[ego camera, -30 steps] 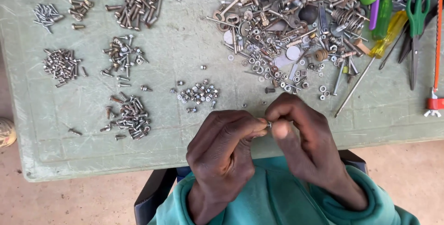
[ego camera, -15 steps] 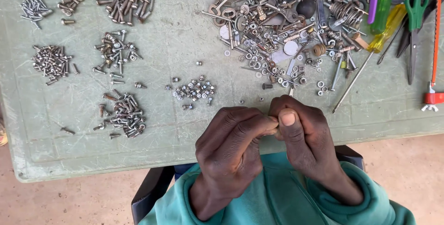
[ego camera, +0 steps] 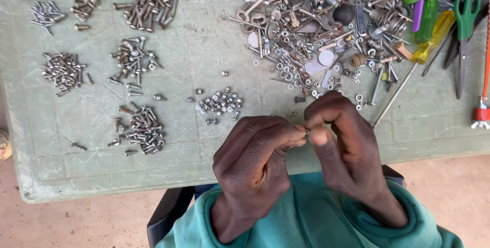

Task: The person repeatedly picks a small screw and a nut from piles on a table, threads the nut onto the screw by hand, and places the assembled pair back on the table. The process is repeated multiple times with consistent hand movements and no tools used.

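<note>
While both hands are meeting just over the near edge of the green bench (ego camera: pixel 204 176), the left hand (ego camera: pixel 258 164) and right hand (ego camera: pixel 342 146) are each pinching a tiny metal fastener (ego camera: pixel 307 132) — fingertips clamped on it, too small to tell which way it points. Just beyond is lying a small pile of nuts (ego camera: pixel 219 102) — bare bench is showing between it and the big heap of mixed hardware (ego camera: pixel 316 28).

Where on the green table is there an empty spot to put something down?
Bare table lies between the sorted screw piles and the big jumble of hardware, and along the right front edge below the scissors. The far right is crowded.
</note>
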